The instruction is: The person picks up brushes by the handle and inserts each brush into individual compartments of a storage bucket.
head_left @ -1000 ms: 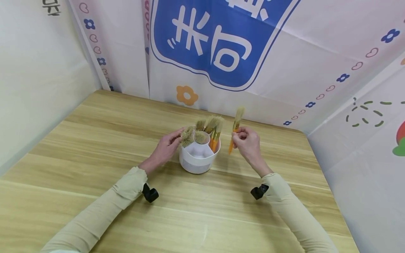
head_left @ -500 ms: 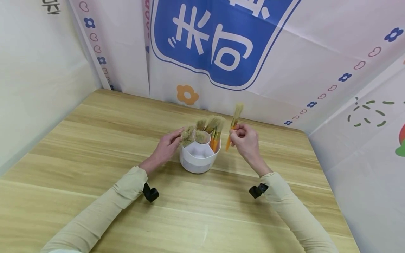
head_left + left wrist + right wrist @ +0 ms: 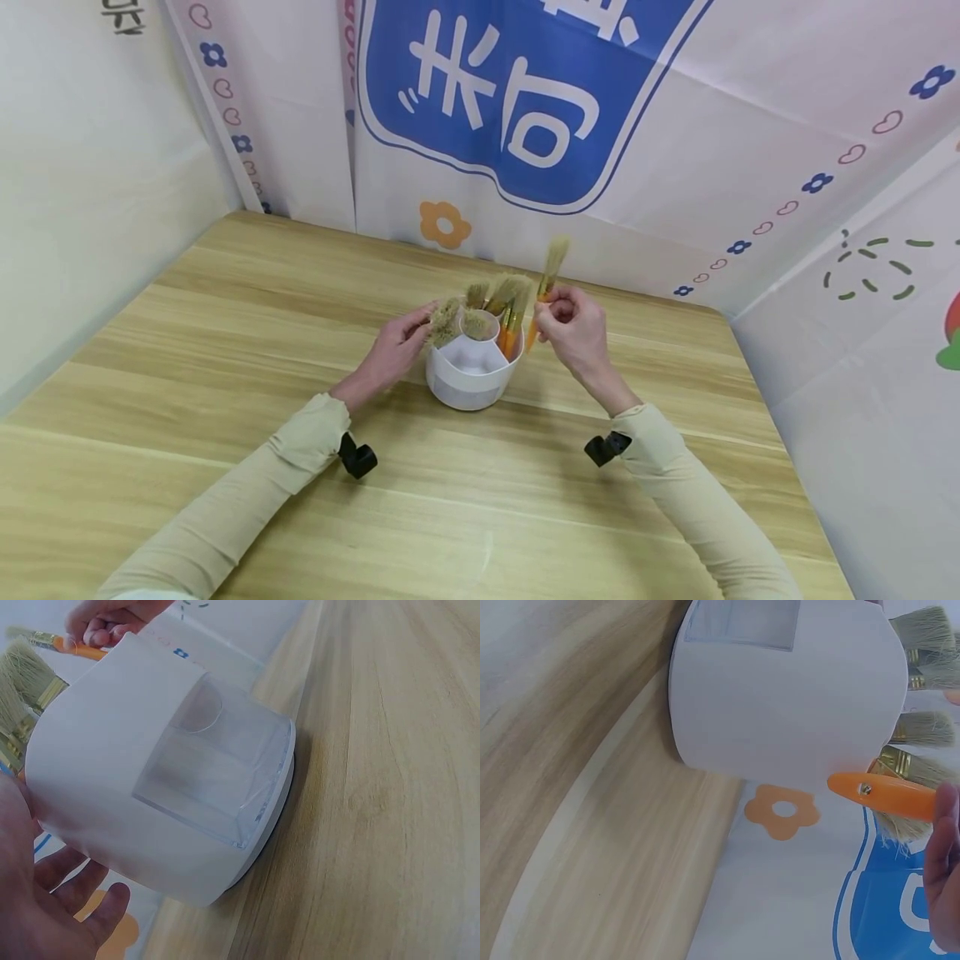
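My right hand (image 3: pixel 576 329) pinches a paintbrush (image 3: pixel 553 260), bristles up, at the right of a round white desk organizer (image 3: pixel 467 387). In the right wrist view, the lower end of the brush's orange handle (image 3: pixel 892 793) is near the organizer's rim. My left hand (image 3: pixel 393 346) holds the organizer's left side by the rim, its lower fingers (image 3: pixel 109 911) loosely bent beside the wall. Several paintbrushes (image 3: pixel 513 312) stand bristles up in the organizer's rear, middle and right compartments. Frayed bristles (image 3: pixel 444 321) poke out next to my left fingers. The front compartment shows its bare white inside.
The organizer stands on a wood-grain table (image 3: pixel 375 517). Behind the table hangs a white cloth backdrop (image 3: pixel 660 208) with a blue sign and an orange flower (image 3: pixel 444 225). White walls border both sides. A black wrist camera (image 3: pixel 356 458) hangs under each sleeve.
My right hand has moved left with the paintbrush, bringing it from apart to close beside the organizer's right rim. The left hand and organizer have stayed in place.
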A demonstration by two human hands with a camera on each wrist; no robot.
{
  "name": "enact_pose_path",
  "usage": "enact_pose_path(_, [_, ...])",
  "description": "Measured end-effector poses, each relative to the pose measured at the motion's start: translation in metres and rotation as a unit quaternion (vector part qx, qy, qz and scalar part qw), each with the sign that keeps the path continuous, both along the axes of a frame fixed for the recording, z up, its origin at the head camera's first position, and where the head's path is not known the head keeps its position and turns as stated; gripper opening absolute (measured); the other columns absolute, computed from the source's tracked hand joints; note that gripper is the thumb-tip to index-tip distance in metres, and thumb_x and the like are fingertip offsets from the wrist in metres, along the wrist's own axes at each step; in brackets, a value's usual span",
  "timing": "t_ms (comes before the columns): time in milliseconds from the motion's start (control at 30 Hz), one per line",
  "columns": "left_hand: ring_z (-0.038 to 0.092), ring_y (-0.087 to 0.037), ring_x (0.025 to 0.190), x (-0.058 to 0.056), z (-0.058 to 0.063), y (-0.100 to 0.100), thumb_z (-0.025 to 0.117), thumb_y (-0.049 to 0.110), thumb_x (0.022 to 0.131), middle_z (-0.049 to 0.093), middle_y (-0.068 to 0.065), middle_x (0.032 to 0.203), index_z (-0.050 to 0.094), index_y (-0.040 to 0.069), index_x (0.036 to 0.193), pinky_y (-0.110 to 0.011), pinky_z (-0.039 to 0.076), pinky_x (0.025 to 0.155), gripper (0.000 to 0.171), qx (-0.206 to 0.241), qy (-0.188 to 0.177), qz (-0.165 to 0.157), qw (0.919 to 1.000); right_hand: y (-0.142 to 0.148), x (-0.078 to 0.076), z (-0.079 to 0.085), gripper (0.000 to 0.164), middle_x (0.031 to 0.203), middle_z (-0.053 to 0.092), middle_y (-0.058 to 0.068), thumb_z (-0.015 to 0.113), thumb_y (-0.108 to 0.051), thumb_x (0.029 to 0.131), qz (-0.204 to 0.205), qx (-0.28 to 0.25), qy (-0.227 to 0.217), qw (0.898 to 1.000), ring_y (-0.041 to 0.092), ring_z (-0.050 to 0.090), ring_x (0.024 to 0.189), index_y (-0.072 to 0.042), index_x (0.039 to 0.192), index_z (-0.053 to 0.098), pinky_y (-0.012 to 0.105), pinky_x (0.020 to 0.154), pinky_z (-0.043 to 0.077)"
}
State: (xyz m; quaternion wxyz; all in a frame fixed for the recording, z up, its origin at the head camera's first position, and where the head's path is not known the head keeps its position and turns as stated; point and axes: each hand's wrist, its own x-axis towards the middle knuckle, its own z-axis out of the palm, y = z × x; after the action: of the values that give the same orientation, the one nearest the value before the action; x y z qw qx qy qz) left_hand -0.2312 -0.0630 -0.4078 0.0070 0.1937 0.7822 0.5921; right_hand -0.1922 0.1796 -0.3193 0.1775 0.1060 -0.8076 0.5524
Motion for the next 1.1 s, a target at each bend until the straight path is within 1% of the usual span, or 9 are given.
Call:
enact_pose_path(300, [0.046,-0.027,0.126,0.0,0.0,0.0,0.039,0.006,0.099,0.041,-0.016,0.145,0.042,0.002,0.139,-0.039,0.042,0.101,0.041,-0.014,0.008,0.005,0.9999,-0.004,0.0,0.004,0.01,0.057,0.054,-0.011,0.056,0.008,0.08,0.007,0.005,0.021,1.0,-0.003,0.051,0.044,0.013,0.088,0.054,0.015,0.045,0.048])
enact_pose_path(400, [0.046,-0.026,0.126,0.0,0.0,-0.001,0.039,0.006,0.099,0.041,-0.016,0.145,0.042,0.003,0.139,-0.038,0.042,0.101,0.041,-0.015,0.009,0.006,0.9998,-0.005,0.0,0.005,0.011,0.057,0.055,-0.01,0.057,0.009,0.08,0.007,0.001,0.025,1.0,0.004,0.053,0.043,0.014,0.089,0.054,0.018,0.045,0.049])
enact_pose_path(467, [0.05,-0.025,0.12,0.0,0.0,-0.001,0.039,0.006,0.099,0.042,-0.016,0.144,0.043,0.003,0.139,-0.035,0.044,0.095,0.041,-0.015,0.01,0.008,0.9998,-0.004,-0.003,0.004,0.011,0.057,0.056,-0.008,0.058,0.008,0.08,0.006,0.0,0.028,1.0,0.009,0.054,0.043,0.013,0.089,0.055,0.019,0.045,0.049])
enact_pose_path(533, [0.05,-0.026,0.119,0.001,0.0,0.0,0.04,0.007,0.099,0.042,-0.016,0.145,0.042,0.003,0.139,-0.036,0.044,0.094,0.041,-0.015,0.009,0.008,0.9998,-0.004,-0.004,0.003,0.011,0.058,0.058,0.0,0.058,0.009,0.08,0.009,0.002,0.041,0.999,0.012,0.055,0.043,0.013,0.089,0.055,0.021,0.045,0.05])
enact_pose_path(667, [0.046,-0.032,0.128,0.002,0.001,-0.001,0.04,0.007,0.099,0.039,-0.018,0.146,0.04,0.001,0.14,-0.043,0.042,0.104,0.041,-0.007,0.0,0.004,1.0,-0.005,-0.009,-0.002,0.01,0.06,0.06,0.016,0.058,0.008,0.079,0.021,0.01,0.081,0.996,0.016,0.056,0.043,0.012,0.089,0.056,0.019,0.044,0.049])
enact_pose_path(733, [0.042,-0.035,0.131,0.002,0.001,-0.001,0.04,0.006,0.099,0.037,-0.019,0.147,0.04,-0.001,0.14,-0.047,0.038,0.107,0.042,-0.005,0.0,0.003,1.0,-0.007,-0.009,-0.002,0.011,0.062,0.06,0.021,0.058,0.008,0.079,0.025,0.01,0.094,0.995,0.015,0.056,0.043,0.012,0.089,0.056,0.02,0.044,0.05])
enact_pose_path(767, [0.041,-0.035,0.132,0.002,0.001,-0.001,0.041,0.006,0.099,0.037,-0.019,0.147,0.04,-0.001,0.139,-0.047,0.037,0.108,0.042,-0.005,0.001,0.003,1.0,-0.007,-0.011,-0.005,0.011,0.061,0.06,0.021,0.058,0.007,0.079,0.028,0.01,0.103,0.994,0.015,0.056,0.044,0.012,0.089,0.056,0.019,0.044,0.05])
enact_pose_path(900, [0.043,-0.035,0.13,0.003,0.001,-0.001,0.041,0.006,0.098,0.039,-0.02,0.145,0.04,-0.002,0.139,-0.047,0.038,0.107,0.041,-0.005,0.006,0.002,1.0,-0.011,-0.013,-0.006,0.011,0.062,0.06,0.023,0.059,0.006,0.079,0.038,0.007,0.119,0.992,0.003,0.055,0.045,0.012,0.088,0.056,0.018,0.045,0.049])
enact_pose_path(1100, [0.042,-0.035,0.131,0.003,0.001,-0.001,0.041,0.006,0.099,0.039,-0.02,0.145,0.041,-0.001,0.139,-0.047,0.038,0.107,0.041,-0.003,0.008,0.002,1.0,-0.018,-0.012,-0.004,0.011,0.063,0.06,0.025,0.059,0.006,0.078,0.035,0.006,0.142,0.989,-0.004,0.053,0.049,0.012,0.086,0.056,0.014,0.047,0.047])
